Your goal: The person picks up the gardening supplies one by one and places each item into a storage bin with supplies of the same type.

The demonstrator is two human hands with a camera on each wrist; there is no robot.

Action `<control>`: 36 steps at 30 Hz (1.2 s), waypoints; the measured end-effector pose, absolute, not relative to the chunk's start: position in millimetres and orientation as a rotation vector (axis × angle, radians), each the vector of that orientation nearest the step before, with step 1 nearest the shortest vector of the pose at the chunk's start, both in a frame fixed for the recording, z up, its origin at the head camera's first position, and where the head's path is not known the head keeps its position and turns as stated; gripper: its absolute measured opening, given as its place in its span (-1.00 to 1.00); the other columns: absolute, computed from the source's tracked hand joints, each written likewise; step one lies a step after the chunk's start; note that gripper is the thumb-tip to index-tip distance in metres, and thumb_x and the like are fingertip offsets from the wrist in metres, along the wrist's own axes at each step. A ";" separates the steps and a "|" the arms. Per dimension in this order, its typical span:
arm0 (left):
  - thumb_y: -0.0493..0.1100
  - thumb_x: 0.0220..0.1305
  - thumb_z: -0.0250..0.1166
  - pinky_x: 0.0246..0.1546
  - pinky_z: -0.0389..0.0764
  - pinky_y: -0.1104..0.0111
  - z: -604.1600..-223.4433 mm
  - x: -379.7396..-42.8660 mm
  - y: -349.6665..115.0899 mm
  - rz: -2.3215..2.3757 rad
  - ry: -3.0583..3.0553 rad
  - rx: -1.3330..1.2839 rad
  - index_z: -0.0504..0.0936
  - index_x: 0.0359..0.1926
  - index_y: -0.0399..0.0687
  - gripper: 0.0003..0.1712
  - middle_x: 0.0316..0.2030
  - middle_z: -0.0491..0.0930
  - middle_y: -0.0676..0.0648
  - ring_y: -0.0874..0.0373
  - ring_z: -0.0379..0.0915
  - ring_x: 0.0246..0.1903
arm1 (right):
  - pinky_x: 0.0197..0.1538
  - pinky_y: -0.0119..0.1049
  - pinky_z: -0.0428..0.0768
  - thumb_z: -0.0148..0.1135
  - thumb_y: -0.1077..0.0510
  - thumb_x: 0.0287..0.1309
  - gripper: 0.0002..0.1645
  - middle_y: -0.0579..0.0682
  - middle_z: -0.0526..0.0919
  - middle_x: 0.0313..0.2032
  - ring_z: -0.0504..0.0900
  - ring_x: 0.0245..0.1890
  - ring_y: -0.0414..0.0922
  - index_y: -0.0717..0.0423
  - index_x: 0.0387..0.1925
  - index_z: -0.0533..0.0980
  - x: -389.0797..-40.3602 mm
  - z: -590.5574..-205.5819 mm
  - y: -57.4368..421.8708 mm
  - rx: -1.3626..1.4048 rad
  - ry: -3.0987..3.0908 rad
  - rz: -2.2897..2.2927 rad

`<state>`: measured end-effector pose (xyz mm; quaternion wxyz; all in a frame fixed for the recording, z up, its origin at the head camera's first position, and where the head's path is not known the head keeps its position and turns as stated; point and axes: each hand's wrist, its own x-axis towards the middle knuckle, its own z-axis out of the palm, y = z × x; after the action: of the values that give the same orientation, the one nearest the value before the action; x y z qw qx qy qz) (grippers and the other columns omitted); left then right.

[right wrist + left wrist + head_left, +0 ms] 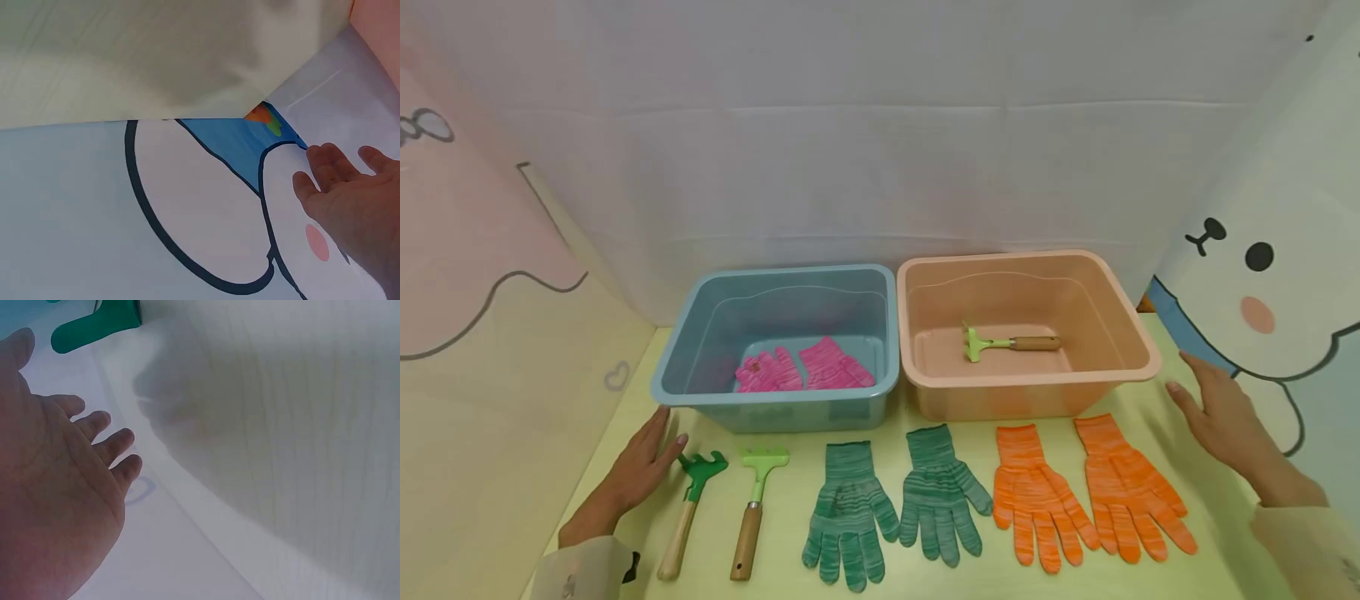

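My left hand (638, 465) has its fingers extended by the near left corner of the blue tub (775, 400), holding nothing. Closest to it lies a dark green hand rake (702, 473) with a wooden handle. A light green rake (763, 467) lies to that one's right. Over by the right table edge, my right hand (1228, 417) has its fingers loosely extended and grips nothing. Green gloves (850, 500) and orange gloves (1037, 492) lie in a row, each kind as a pair. Inside the blue tub are pink gloves (835, 365). A small green rake (1033, 343) lies in the peach tub (1030, 383).
Both tubs stand side by side against the white cloth backdrop (865, 167). Cartoon-printed panels rise at the left (490, 375) and the right (1277, 250). The pale yellow tabletop (895, 575) lies under everything.
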<state>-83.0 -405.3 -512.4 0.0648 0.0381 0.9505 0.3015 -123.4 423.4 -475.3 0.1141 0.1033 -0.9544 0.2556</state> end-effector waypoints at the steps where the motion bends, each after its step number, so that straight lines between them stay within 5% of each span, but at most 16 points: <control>1: 0.10 0.70 -0.03 0.34 -0.09 -0.57 -512.1 -82.0 -405.4 0.913 2.867 0.116 -0.28 0.67 -0.36 -0.07 0.60 -0.23 -0.56 -0.67 -0.27 0.50 | 0.25 0.69 0.12 -0.10 0.14 0.69 -0.30 0.78 0.22 0.30 0.18 0.26 0.74 0.65 0.50 0.07 -123.4 -473.9 422.9 0.303 -2.798 0.757; 7: 0.11 0.69 -0.03 0.32 -0.06 -0.58 -504.7 -75.0 -402.4 0.908 2.842 0.096 -0.27 0.67 -0.36 -0.07 0.58 -0.18 -0.59 -0.69 -0.24 0.49 | 0.37 0.65 0.02 -0.12 0.15 0.70 -0.31 0.78 0.20 0.30 0.16 0.29 0.73 0.66 0.50 0.06 -123.2 -467.4 419.8 0.328 -2.773 0.782; 15: 0.09 0.70 -0.03 0.30 0.01 -0.58 -497.7 -69.5 -398.2 0.885 2.826 0.070 -0.22 0.65 -0.43 -0.09 0.54 -0.11 -0.66 -0.72 -0.18 0.46 | 0.30 0.56 0.16 -0.18 0.22 0.69 -0.37 0.75 0.25 0.28 0.29 0.14 0.64 0.68 0.47 0.08 -122.8 -455.6 415.6 0.325 -2.738 0.835; 18: 0.07 0.71 -0.04 0.29 0.02 -0.59 -496.2 -67.4 -398.5 0.912 2.795 0.065 -0.25 0.64 -0.47 -0.08 0.52 -0.14 -0.70 -0.75 -0.20 0.45 | 0.54 0.24 0.10 -0.23 0.21 0.70 -0.37 0.72 0.23 0.33 0.30 0.16 0.61 0.62 0.52 0.05 -122.8 -447.7 412.3 0.291 -2.759 0.892; 19: 0.07 0.71 -0.04 0.29 0.01 -0.60 -495.7 -66.6 -398.8 0.924 2.783 0.063 -0.27 0.63 -0.48 -0.07 0.52 -0.15 -0.71 -0.75 -0.21 0.44 | 0.54 0.21 0.10 -0.25 0.21 0.70 -0.37 0.71 0.23 0.34 0.30 0.17 0.60 0.59 0.54 0.04 -123.0 -444.7 410.7 0.280 -2.765 0.911; 21: 0.05 0.71 -0.02 0.28 0.02 -0.60 -495.7 -65.0 -399.8 0.940 2.764 0.060 -0.29 0.62 -0.52 -0.06 0.51 -0.16 -0.73 -0.76 -0.21 0.43 | 0.52 -0.18 0.20 -0.26 0.18 0.71 -0.36 0.67 0.27 0.34 0.33 0.17 0.57 0.52 0.57 0.03 -123.4 -438.8 407.5 0.257 -2.778 0.916; 22: 0.04 0.71 -0.02 0.29 0.02 -0.59 -495.9 -64.5 -400.5 0.946 2.759 0.059 -0.29 0.61 -0.54 -0.06 0.50 -0.16 -0.74 -0.77 -0.21 0.43 | 0.47 -0.15 0.27 -0.26 0.16 0.72 -0.36 0.66 0.29 0.34 0.35 0.16 0.56 0.49 0.58 0.03 -123.7 -435.3 405.6 0.249 -2.781 0.919; 24: 0.03 0.70 0.00 0.30 0.03 -0.59 -497.1 -62.9 -402.0 0.961 2.749 0.055 -0.29 0.60 -0.57 -0.05 0.50 -0.16 -0.74 -0.77 -0.20 0.43 | 0.26 -0.41 0.39 -0.25 0.16 0.72 -0.37 0.63 0.35 0.31 0.55 0.19 0.13 0.47 0.58 0.06 -125.8 -429.2 402.6 0.249 -2.776 0.930; 25: 0.04 0.70 0.00 0.30 0.03 -0.58 -497.7 -61.7 -402.7 0.970 2.744 0.052 -0.30 0.60 -0.58 -0.04 0.50 -0.16 -0.74 -0.77 -0.20 0.43 | 0.13 -0.50 0.41 -0.24 0.14 0.72 -0.37 0.43 0.45 0.36 0.58 0.17 -0.12 0.44 0.59 0.07 -126.4 -426.3 401.6 0.252 -2.773 0.942; 29: 0.05 0.70 0.00 0.28 0.05 -0.59 -500.6 -55.8 -405.3 0.991 2.724 0.044 -0.31 0.60 -0.56 -0.03 0.50 -0.14 -0.74 -0.77 -0.18 0.43 | -0.17 -0.83 0.34 -0.17 0.16 0.71 -0.38 0.09 0.56 0.30 0.26 -0.06 -0.86 0.46 0.56 0.12 -132.2 -415.8 398.3 0.273 -2.762 1.032; 31: 0.04 0.70 0.01 0.26 0.07 -0.59 -501.2 -52.7 -405.7 0.989 2.719 0.037 -0.31 0.60 -0.56 -0.03 0.49 -0.12 -0.74 -0.77 -0.17 0.42 | -0.16 -0.83 0.43 -0.16 0.16 0.71 -0.37 -0.01 0.54 0.29 0.35 -0.07 -0.85 0.48 0.56 0.10 -135.8 -410.6 396.6 0.281 -2.760 1.106; 33: 0.03 0.70 0.02 0.26 0.09 -0.59 -501.0 -50.2 -405.5 0.983 2.719 0.030 -0.29 0.60 -0.58 -0.03 0.48 -0.08 -0.75 -0.78 -0.15 0.41 | -0.14 -0.81 0.50 -0.15 0.18 0.71 -0.36 0.35 0.49 0.29 0.42 -0.10 -0.82 0.53 0.56 0.07 -140.6 -405.7 394.5 0.293 -2.757 1.186; 36: 0.03 0.69 0.04 0.26 0.10 -0.58 -499.6 -46.5 -404.5 0.974 2.719 0.017 -0.25 0.59 -0.60 -0.03 0.46 -0.03 -0.76 -0.78 -0.14 0.41 | -0.16 -0.74 0.58 -0.12 0.16 0.70 -0.32 -0.03 0.55 0.24 0.48 -0.11 -0.77 0.53 0.57 0.04 -146.5 -399.4 392.4 0.286 -2.756 1.298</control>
<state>-46.5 -404.5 -499.6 0.1262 0.0060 0.9338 0.3346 -146.5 392.4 -399.4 0.0407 0.0935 -0.9000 0.4238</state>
